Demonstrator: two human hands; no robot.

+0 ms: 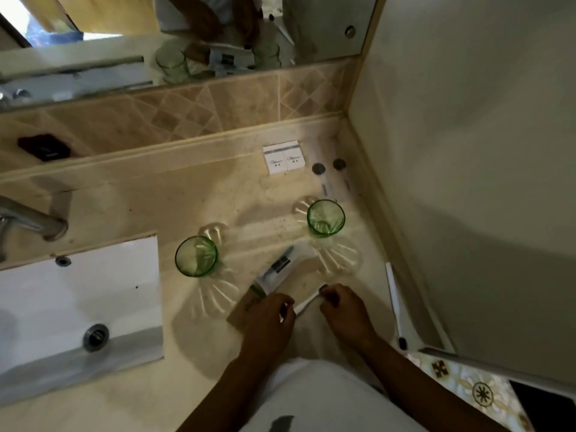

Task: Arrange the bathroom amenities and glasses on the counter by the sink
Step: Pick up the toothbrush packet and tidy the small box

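Two green glasses stand upright on the beige counter (131,194): one (196,256) beside the sink, the other (326,217) nearer the right wall. Between them lies a clear sachet with a dark item inside (282,263). My left hand (269,316) rests on a brown paper packet (241,311) and holds one end of a white toothbrush (307,302). My right hand (344,307) pinches the other end. Two small white boxes (283,157) sit at the back, with two dark-capped clear bottles (328,173) lying to their right.
A white sink (46,307) with a chrome tap (34,221) fills the left. A second white toothbrush (394,302) lies along the right wall. A mirror (93,35) runs above the tiled backsplash. A patterned surface (467,385) shows at the lower right.
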